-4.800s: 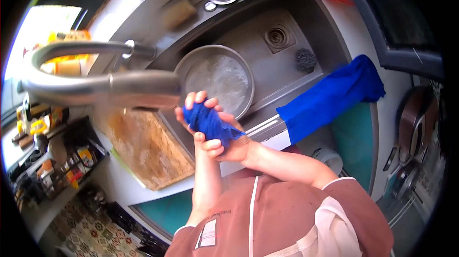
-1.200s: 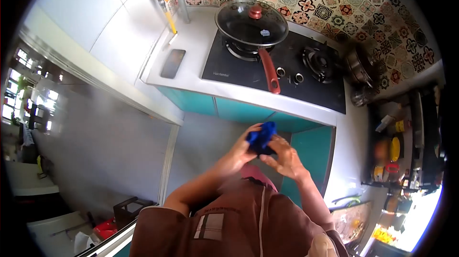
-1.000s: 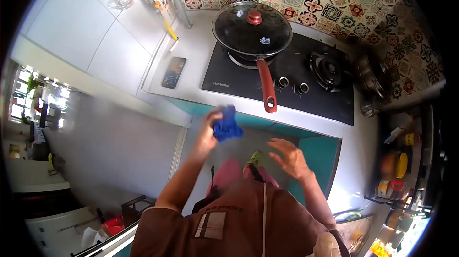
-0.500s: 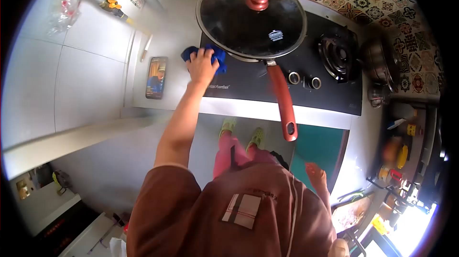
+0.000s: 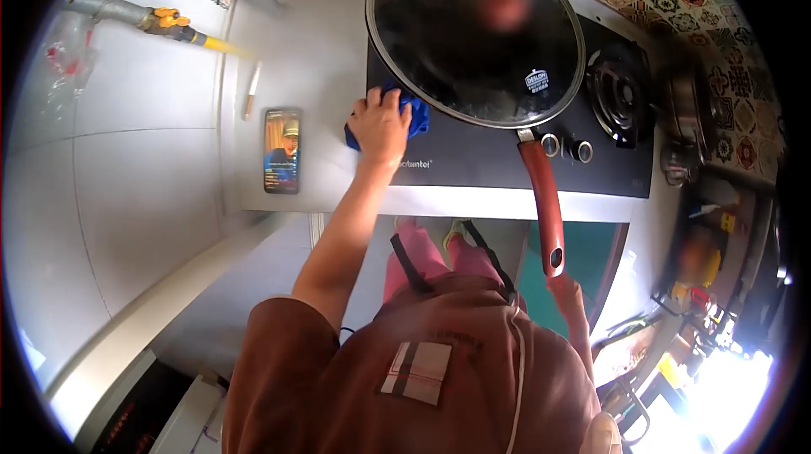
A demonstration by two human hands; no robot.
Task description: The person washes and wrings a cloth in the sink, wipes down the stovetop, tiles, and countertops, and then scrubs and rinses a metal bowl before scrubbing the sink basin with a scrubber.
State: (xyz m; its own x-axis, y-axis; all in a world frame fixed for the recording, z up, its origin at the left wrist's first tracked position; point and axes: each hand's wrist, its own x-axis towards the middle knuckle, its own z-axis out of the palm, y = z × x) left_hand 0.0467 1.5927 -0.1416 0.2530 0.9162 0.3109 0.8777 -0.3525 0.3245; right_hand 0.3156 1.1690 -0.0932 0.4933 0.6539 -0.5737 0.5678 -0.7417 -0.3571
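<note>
My left hand (image 5: 379, 129) presses a crumpled blue cloth (image 5: 417, 117) onto the left edge of the black glass hob (image 5: 473, 163). Its fingers are bent over the cloth. Just beside them stands a large frying pan with a glass lid (image 5: 473, 57), whose red knob looks blurred. The pan's long red handle (image 5: 543, 201) sticks out past the counter's front edge. My right hand (image 5: 568, 292) is low by the handle's end, its fingers partly hidden; whether it touches the handle I cannot tell.
A phone (image 5: 282, 152) with a lit screen lies on the counter left of the hob, near a thin white-and-brown stick-like object (image 5: 253, 91). A second burner (image 5: 619, 95) and metal pots (image 5: 688, 112) are at right. A pipe with a yellow valve (image 5: 169, 18) runs along the left wall.
The view has shifted, so the pan and phone sit lower. My left hand stays on the blue cloth at the hob's left edge. My right hand now appears closer to the handle's end.
</note>
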